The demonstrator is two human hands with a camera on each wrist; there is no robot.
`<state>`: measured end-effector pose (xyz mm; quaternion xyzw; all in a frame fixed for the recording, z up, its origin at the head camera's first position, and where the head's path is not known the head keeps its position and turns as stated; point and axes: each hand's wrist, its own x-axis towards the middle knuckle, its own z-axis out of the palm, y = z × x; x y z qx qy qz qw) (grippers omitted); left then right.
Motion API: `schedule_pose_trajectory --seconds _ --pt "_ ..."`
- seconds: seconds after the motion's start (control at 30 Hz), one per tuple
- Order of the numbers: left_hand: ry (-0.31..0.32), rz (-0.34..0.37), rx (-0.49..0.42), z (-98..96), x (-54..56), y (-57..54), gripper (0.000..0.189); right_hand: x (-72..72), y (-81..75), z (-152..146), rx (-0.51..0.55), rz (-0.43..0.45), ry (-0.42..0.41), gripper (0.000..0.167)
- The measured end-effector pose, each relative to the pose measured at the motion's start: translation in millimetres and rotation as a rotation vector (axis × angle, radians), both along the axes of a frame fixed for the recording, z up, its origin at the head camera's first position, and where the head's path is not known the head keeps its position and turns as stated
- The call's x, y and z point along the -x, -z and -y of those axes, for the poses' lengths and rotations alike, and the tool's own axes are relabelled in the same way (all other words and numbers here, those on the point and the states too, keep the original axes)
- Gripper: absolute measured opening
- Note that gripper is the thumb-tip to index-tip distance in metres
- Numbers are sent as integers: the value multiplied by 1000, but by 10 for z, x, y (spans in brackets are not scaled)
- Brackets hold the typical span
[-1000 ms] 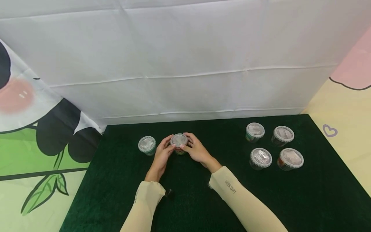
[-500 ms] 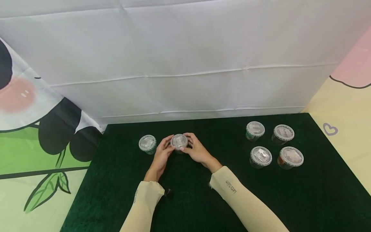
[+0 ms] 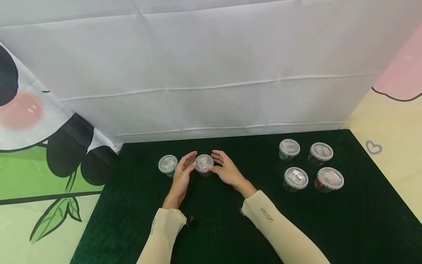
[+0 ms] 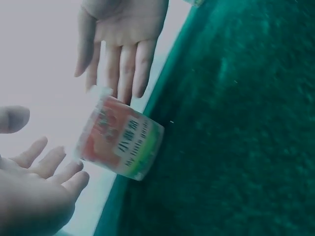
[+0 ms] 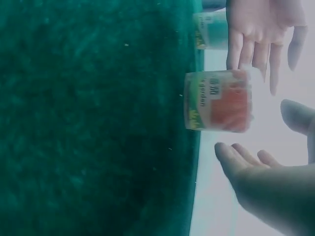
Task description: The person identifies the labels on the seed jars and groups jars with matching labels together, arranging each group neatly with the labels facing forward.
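Observation:
A small clear plastic cup with a lid [image 3: 204,164] stands upright on the green cloth between both hands. Its red label [image 4: 115,137] reads "My little garden" in the left wrist view. My left hand [image 3: 182,175] is at the cup's left side, fingers loosely extended and gripping nothing. On the other side is my right hand [image 3: 229,172], fingers spread and thumb very near the lid. A gap shows between the cup [image 5: 219,102] and the right fingers in the right wrist view. Just left of the left hand stands another lidded cup [image 3: 168,165] with a teal label.
Several similar lidded cups stand in a loose group at the right: a green-labelled one [image 3: 289,149], a dark one [image 3: 320,154], another [image 3: 295,179] and a red-labelled one [image 3: 329,179]. A white curtain [image 3: 211,110] hangs behind the table's back edge.
Both hands held the middle cup earlier. Now their fingers have loosened and moved outward, leaving the cup standing. Its red label, visible from the head a second ago, has turned out of that view.

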<state>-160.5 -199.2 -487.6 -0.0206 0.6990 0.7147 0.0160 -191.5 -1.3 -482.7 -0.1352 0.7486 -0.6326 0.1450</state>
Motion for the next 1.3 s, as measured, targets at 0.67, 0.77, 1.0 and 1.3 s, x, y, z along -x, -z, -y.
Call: schedule_pose_trajectory --seconds 0.67,0.77,1.0,1.3 --pt "76 -78 -176 -101 -146 -441 45 -180 -278 -592 64 -1 28 56" --pt "91 -73 -197 -139 -154 -452 45 -218 -305 -674 70 -18 27 56" --pt "144 -91 -208 -244 -180 -444 45 -289 -337 -841 59 -46 43 57" --pt "213 -82 -162 -439 -220 -414 44 -374 -334 -1018 48 -64 55 58"
